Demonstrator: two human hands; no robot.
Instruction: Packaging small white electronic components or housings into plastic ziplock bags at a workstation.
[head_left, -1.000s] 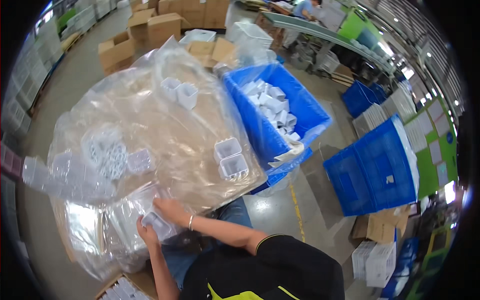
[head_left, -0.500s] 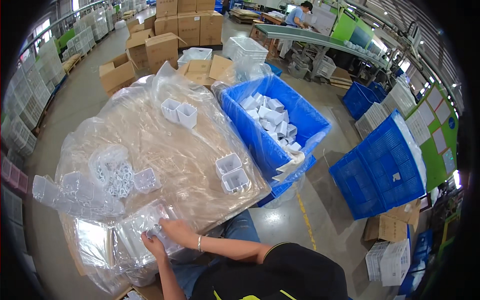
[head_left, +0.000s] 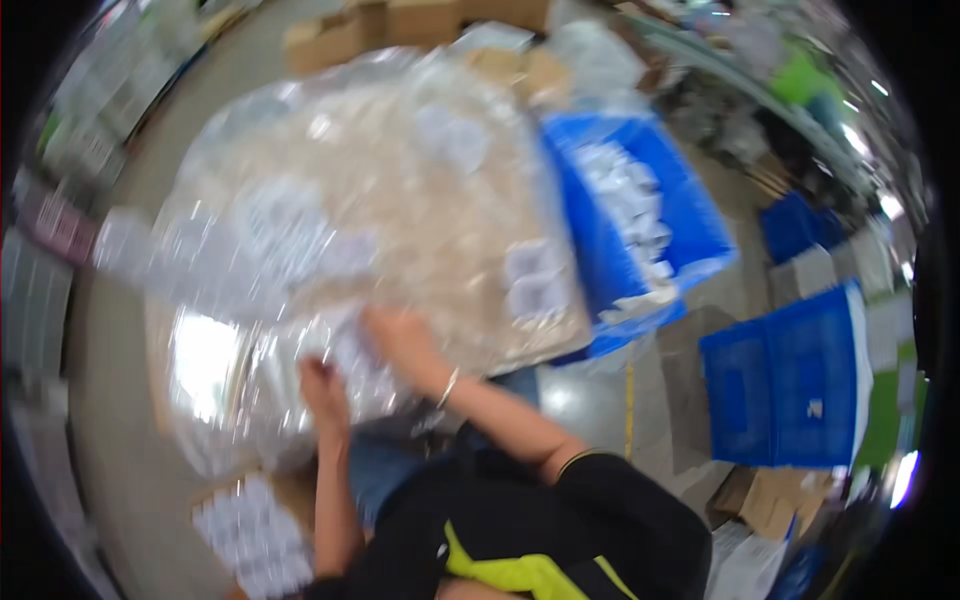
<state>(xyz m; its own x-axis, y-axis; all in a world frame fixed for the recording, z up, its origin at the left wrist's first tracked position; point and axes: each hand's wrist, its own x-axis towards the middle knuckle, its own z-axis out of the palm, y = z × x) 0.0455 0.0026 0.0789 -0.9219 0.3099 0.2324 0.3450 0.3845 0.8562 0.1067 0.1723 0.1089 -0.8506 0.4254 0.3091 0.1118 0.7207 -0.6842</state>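
Observation:
The picture is smeared by motion. At the near edge of a plastic-covered worktop (head_left: 440, 260), my left hand (head_left: 325, 400) is closed, its fingers curled around something too blurred to make out. My right hand (head_left: 405, 345), a bracelet at its wrist, reaches in from the right; its fingertips touch or hover at a whitish clear plastic bag (head_left: 352, 342), and their grip is blurred. Left of my hands lie flat clear plastic bags (head_left: 265, 375). Beyond them are a pile of small whitish parts (head_left: 285, 225) in a plastic bag and a row of clear containers (head_left: 205, 255).
Paired white square cups stand at the worktop's right (head_left: 537, 280) and far side. A blue crate (head_left: 700, 225) of white pieces adjoins its right edge. Below left is a carton of white items (head_left: 255, 535). Blue baskets (head_left: 785, 380) stand farther right; cardboard boxes (head_left: 425, 22) lie beyond.
My view has shifted, so the worktop sits higher and further right, and the carton at lower left shows more. My hands have drawn slightly apart.

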